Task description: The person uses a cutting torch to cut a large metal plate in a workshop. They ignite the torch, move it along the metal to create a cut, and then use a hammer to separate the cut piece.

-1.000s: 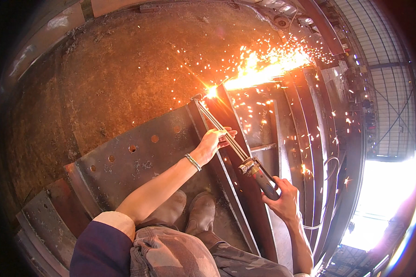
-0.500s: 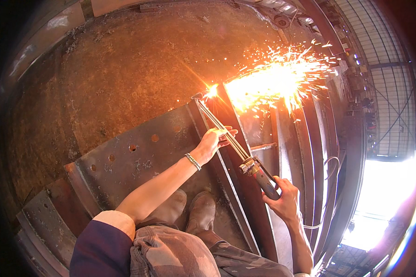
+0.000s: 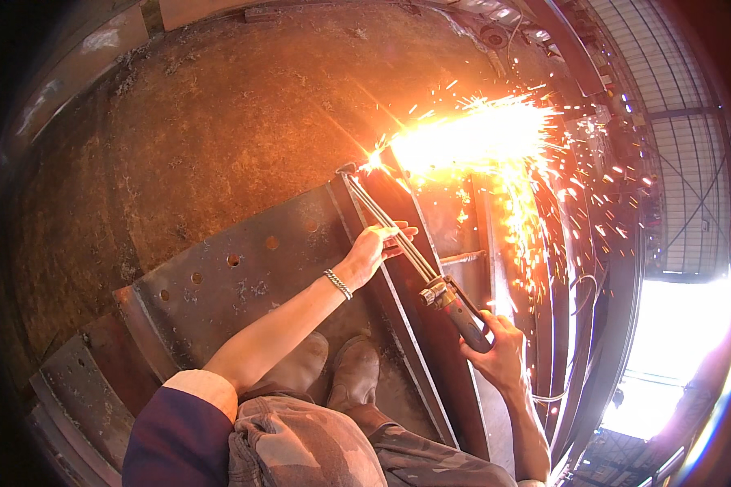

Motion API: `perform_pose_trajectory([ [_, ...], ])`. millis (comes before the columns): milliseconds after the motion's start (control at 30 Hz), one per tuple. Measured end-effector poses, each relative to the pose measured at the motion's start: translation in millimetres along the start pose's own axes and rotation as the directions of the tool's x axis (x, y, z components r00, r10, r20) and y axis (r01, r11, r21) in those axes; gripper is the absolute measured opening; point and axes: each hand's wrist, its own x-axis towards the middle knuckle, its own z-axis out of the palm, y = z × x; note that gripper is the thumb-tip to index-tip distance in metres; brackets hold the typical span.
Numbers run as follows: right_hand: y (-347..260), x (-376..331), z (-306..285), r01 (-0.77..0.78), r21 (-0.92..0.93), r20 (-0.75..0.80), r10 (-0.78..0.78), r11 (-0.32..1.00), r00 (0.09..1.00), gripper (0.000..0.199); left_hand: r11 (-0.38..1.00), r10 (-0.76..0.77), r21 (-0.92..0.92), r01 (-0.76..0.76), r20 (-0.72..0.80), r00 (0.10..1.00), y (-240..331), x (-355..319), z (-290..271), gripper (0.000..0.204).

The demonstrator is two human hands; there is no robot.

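Both hands are on one cutting torch (image 3: pixel 421 266), which slants from the middle of the view toward the lower right.

Left hand (image 3: pixel 375 250): holds the torch's slim metal tubes partway along, fingers loosely curled around and partly extended past them. A chain bracelet (image 3: pixel 339 284) circles the wrist; a navy sleeve (image 3: pixel 179 434) with a pale cuff covers the upper part of that arm.

Right hand (image 3: pixel 499 349): holds the rear of the dark handle (image 3: pixel 466 323), fingers near the lever. A brass-coloured valve fitting (image 3: pixel 437 292) sits where handle and tubes meet.

Torch head (image 3: pixel 346 170): at the upper end of a dark red-brown beam (image 3: pixel 437 349), which passes beneath the tubes. Just right of the head, a small bright glow (image 3: pixel 374 161); contact point hidden by glare. A broad stream of sparks (image 3: pixel 483 138) spreads right from there, falling over a row of long steel pieces (image 3: pixel 556 325).

Left of the beam: grey plate (image 3: pixel 211 304) with a line of round holes. Beyond it, a wide rusty surface (image 3: pixel 187 146).

Below: brown boots (image 3: pixel 354 369), camouflage trousers (image 3: pixel 317 442). A thin hose (image 3: pixel 549 398) shows near the right forearm. Far right: bright opening (image 3: pixel 674 349), detail washed out.
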Motion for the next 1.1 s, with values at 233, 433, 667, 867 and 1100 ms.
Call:
perform_pose_trajectory([
  [233,0.1,-1.6,1.1,0.011,-0.035,-0.037,-0.012,0.999,0.999,0.058,1.000,0.005,0.003,-0.005,0.019,1.000,1.1,-1.9,0.1,0.034],
  [433,-1.5,-2.4,0.3,0.017,-0.015,-0.040,-0.017,1.000,0.999,0.059,1.000,0.008,0.025,-0.009,0.025,1.000,1.6,-2.2,0.3,0.035],
  [667,-4.5,-2.5,-4.2,-0.009,-0.016,0.001,0.009,1.000,1.000,0.061,0.999,0.017,0.029,-0.018,0.045,0.999,-1.6,-0.3,-2.3,0.035],
  [867,-6.3,-3.9,-4.5,-0.055,-0.004,0.017,0.055,0.998,0.998,0.061,0.999,0.038,0.025,-0.040,0.073,0.997,-4.0,1.2,-5.2,0.036],
  [1100,-8.0,-4.2,-5.2,-0.050,0.000,0.011,0.050,0.999,0.999,0.060,0.999,0.042,0.028,-0.044,0.066,0.997,-2.5,-1.1,-2.6,0.034],
])
